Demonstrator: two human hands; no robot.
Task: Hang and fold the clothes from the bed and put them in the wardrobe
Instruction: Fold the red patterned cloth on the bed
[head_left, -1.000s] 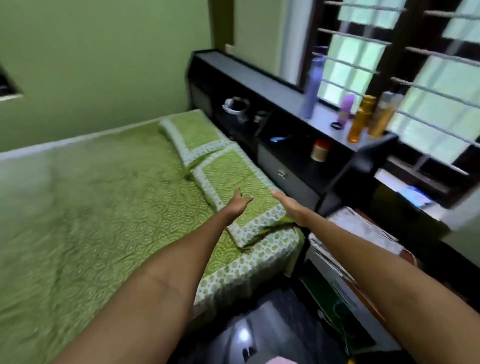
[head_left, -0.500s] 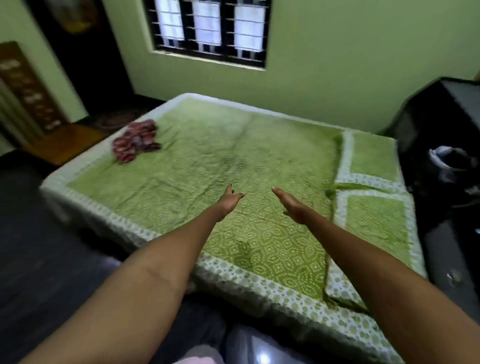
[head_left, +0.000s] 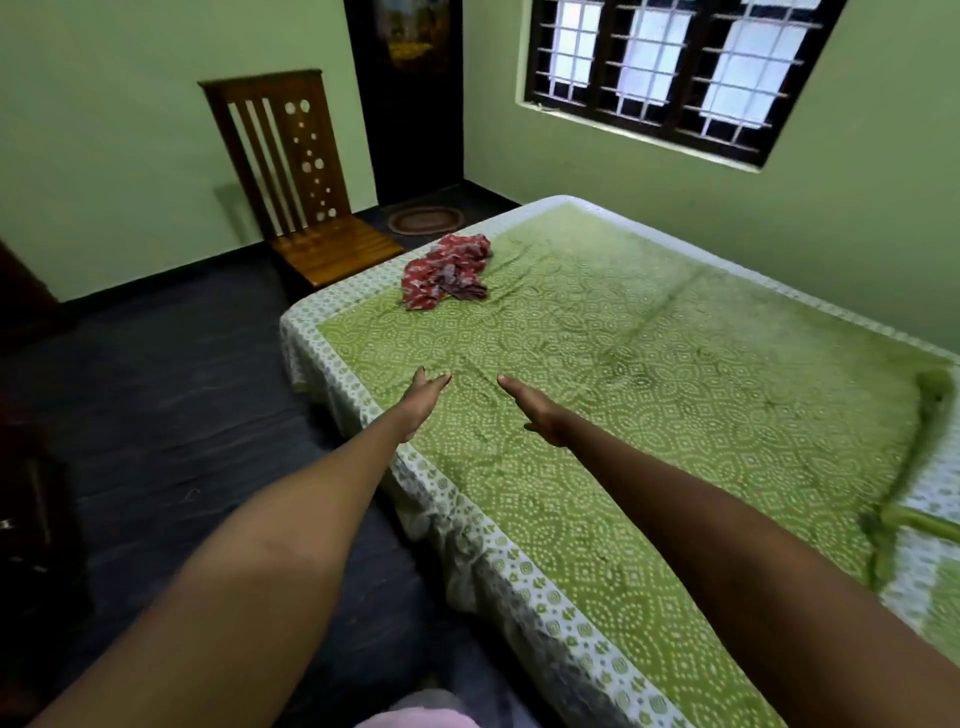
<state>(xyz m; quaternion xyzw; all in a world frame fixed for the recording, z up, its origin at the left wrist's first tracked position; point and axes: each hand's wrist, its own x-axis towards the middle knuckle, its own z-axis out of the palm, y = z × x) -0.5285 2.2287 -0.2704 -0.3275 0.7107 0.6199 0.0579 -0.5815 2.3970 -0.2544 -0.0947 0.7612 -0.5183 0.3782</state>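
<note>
A crumpled red patterned garment (head_left: 448, 272) lies near the far left corner of the bed (head_left: 649, 395), which wears a green sheet with white dotted print. My left hand (head_left: 423, 400) and my right hand (head_left: 535, 408) are stretched forward over the bed's near left part, fingers straight, palms facing each other, holding nothing. Both hands are well short of the garment. No wardrobe shows clearly in this view.
A wooden high-backed chair (head_left: 301, 182) stands against the left wall beyond the bed's corner. A dark doorway (head_left: 410, 98) with a small oval mat (head_left: 426, 220) lies behind it. A barred window (head_left: 670, 67) sits in the far wall. Dark floor (head_left: 171, 395) runs along the bed's left side.
My view has swung left, from the pillows and black headboard shelf to the bed's foot end, bringing the red garment and chair closer in view. Both hands stayed outstretched and empty.
</note>
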